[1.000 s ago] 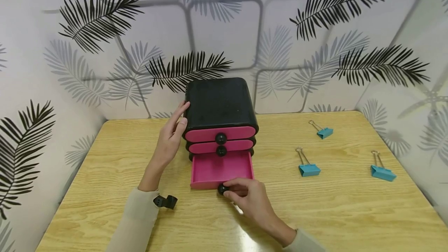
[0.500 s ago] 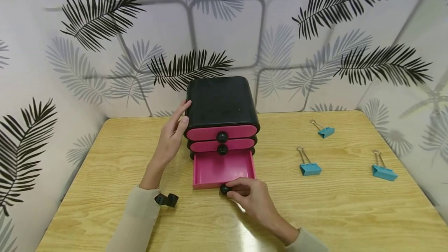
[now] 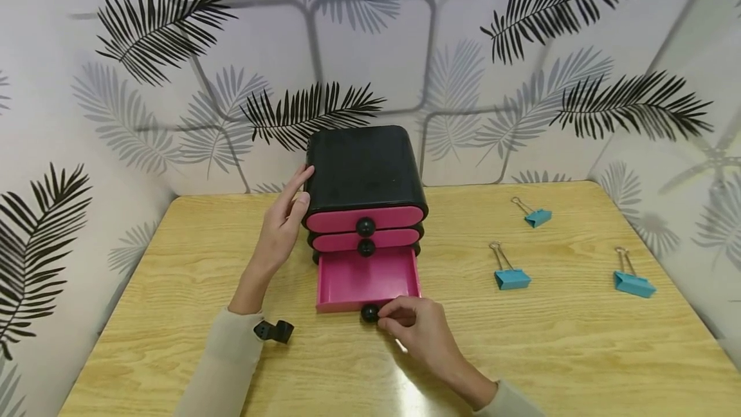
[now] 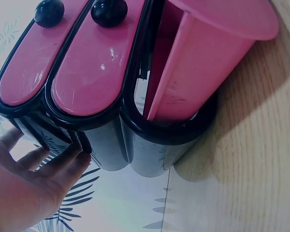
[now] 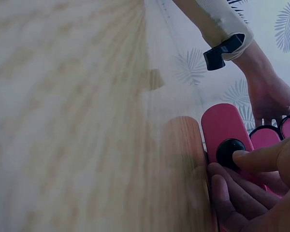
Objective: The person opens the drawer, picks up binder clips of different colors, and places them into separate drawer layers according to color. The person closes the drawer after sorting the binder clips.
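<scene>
A black drawer unit (image 3: 365, 169) with pink drawer fronts stands toward the back of the table. Its bottom drawer (image 3: 367, 278) is pulled out and holds nothing in the head view. My right hand (image 3: 419, 333) has thumb and fingertips at the right edge of this drawer's round black knob (image 3: 369, 313). In the right wrist view, a fingertip overlaps the knob (image 5: 230, 153), with another digit just below. My left hand (image 3: 280, 230) rests against the unit's left side; the left wrist view shows its fingers (image 4: 63, 162) spread along the black casing. Both upper drawers are closed.
Three blue binder clips lie on the table to the right: one at the back (image 3: 538, 217), one nearer the unit (image 3: 512, 278) and one far right (image 3: 633, 284). A leaf-patterned wall covering (image 3: 370, 37) rises behind the wooden table (image 3: 191, 275).
My right fingertips have slid slightly rightward on the bottom drawer's knob, leaving more of it in sight. The drawer and my left hand have stayed in place.
</scene>
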A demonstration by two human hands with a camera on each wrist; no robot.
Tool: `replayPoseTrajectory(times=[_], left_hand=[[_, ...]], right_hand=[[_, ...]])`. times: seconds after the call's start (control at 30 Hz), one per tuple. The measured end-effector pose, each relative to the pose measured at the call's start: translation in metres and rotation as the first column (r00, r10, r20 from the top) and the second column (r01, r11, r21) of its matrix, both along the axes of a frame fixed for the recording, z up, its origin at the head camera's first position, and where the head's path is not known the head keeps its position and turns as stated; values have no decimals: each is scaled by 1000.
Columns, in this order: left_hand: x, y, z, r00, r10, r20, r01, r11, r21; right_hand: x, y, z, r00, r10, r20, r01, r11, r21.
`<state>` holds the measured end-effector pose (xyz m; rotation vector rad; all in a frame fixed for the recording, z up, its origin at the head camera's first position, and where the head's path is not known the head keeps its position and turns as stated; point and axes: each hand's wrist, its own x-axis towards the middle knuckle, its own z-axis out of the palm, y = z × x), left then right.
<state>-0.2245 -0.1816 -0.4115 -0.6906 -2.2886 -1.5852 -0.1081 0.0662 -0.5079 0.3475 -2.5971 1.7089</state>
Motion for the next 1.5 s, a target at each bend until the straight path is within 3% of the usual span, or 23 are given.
replayPoseTrajectory(times=[0.33, 0.8, 1.07, 1.33, 1.5], left_hand=[[0, -1, 1, 1000, 7, 3, -7, 1000, -8], [0, 1, 0, 1000, -7, -2, 7, 1000, -9], [3, 0, 0, 1000, 19, -7, -19, 1000, -13], [2, 0, -2, 1000, 20, -21, -21, 1000, -15], [1, 0, -1, 1000, 10, -17, -10, 1000, -11]], right_hand=[[-2, 6, 8, 997, 41, 64, -39, 998, -42], [3, 43, 23, 997, -44, 63, 46, 998, -38], [4, 61, 30, 993, -99, 70, 104, 992, -75], [2, 81, 37, 988, -152, -13, 152, 988, -24], [1, 94, 39, 981, -160, -111, 158, 987, -25]])
